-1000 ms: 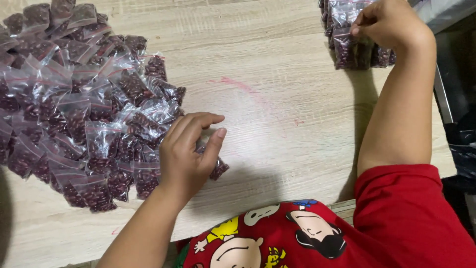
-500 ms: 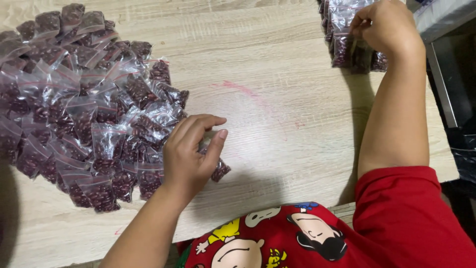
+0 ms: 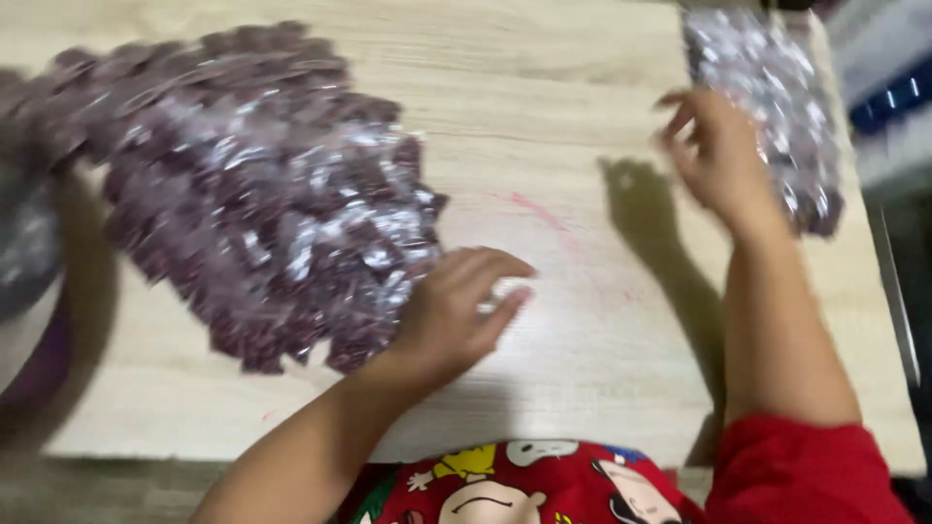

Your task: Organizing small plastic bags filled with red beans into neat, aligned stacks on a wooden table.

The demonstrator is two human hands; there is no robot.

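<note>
Motion blur smears everything, so I cannot tell whether my left hand (image 3: 456,315), curled at the near edge of the big heap of small packets (image 3: 262,194), grips one. Bare wooden table (image 3: 573,146) lies between. Farther right, my right hand (image 3: 718,160), fingers spread, touches the smaller stack (image 3: 767,107).
</note>
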